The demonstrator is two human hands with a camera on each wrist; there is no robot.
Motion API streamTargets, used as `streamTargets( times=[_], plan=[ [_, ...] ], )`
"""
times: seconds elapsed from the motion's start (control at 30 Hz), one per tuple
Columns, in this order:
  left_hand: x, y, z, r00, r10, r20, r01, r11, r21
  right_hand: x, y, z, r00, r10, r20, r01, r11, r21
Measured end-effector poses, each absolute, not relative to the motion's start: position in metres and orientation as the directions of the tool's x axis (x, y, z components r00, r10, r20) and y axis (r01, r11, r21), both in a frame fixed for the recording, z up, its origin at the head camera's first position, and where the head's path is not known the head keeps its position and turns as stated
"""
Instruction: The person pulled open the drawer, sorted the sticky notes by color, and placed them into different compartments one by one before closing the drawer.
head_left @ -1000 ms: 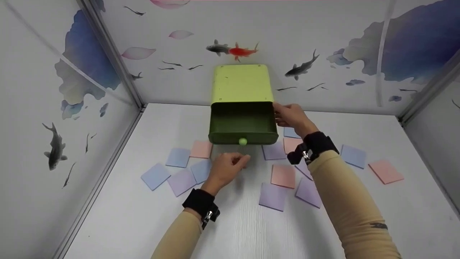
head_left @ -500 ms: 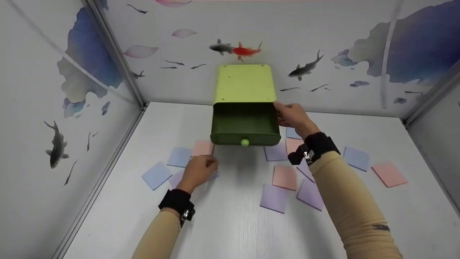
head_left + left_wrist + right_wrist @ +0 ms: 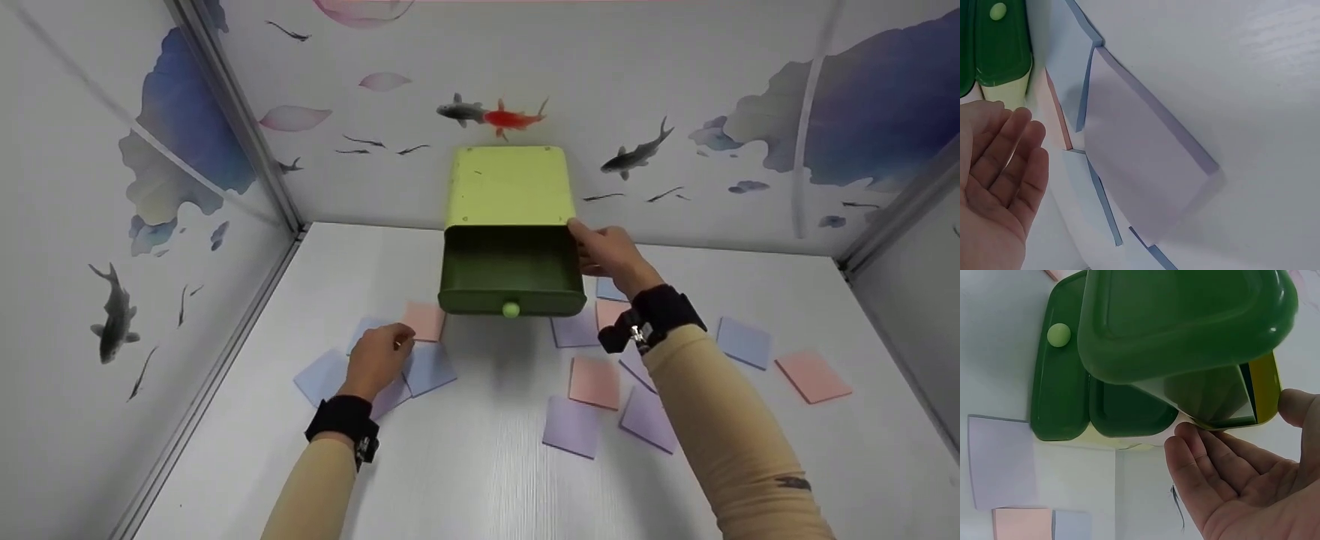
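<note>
A lime-and-green drawer cabinet [image 3: 510,184] stands against the back wall, its top drawer [image 3: 480,301] pulled out with nothing showing inside. My right hand [image 3: 611,259] holds the cabinet's upper right front corner, thumb on the top edge and fingers along the side; lower drawers show below in the right wrist view. Over the sticky-note pads on the left, my left hand [image 3: 375,360] hovers with loosely bent fingers and nothing in it. A purple pad [image 3: 1140,146] lies beside that hand in the left wrist view. Blue pads [image 3: 429,369] and a pink pad [image 3: 424,322] surround it, some partly covered.
More square pads are spread to the right, among them a pink pad [image 3: 594,382], a purple pad [image 3: 570,427] and a blue pad [image 3: 744,343]. White walls printed with fish enclose the white table [image 3: 480,480] at the left, back and right.
My left hand has moved leftward from beneath the drawer's knob to over the left group of pads. My right hand keeps its place on the cabinet, and the drawer stays pulled out.
</note>
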State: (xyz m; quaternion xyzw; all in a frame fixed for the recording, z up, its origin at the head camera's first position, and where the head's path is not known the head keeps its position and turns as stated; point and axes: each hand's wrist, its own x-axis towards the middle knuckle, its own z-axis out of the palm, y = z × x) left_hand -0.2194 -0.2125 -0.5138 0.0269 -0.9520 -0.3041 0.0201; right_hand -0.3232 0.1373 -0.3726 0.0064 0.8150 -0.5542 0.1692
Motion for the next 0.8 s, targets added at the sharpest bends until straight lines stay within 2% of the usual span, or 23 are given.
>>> streamTargets(
  times=[0.27,0.43,0.63,0.8],
  plan=[
    [-0.237,-0.207,-0.522,-1.0,-0.005,0.017,0.006,0.82,0.572,-0.325,0.138,-0.373,-0.939,-0.163,-0.304,0.219,0.396,-0.891],
    [-0.25,-0.205,-0.527,-1.0,-0.017,0.011,-0.008,0.829,0.559,-0.326,0.136,-0.374,-0.941,-0.168,-0.295,0.213,0.386,-0.898],
    [-0.259,-0.199,-0.527,-1.0,0.029,0.007,0.029,0.877,0.479,-0.324,0.136,-0.375,-0.941,-0.158,-0.298,0.223,0.371,-0.901],
    [-0.266,-0.194,-0.533,-0.995,0.096,-0.008,0.087,0.933,0.349,-0.324,0.138,-0.376,-0.941,-0.16,-0.297,0.227,0.35,-0.909]
  ],
)
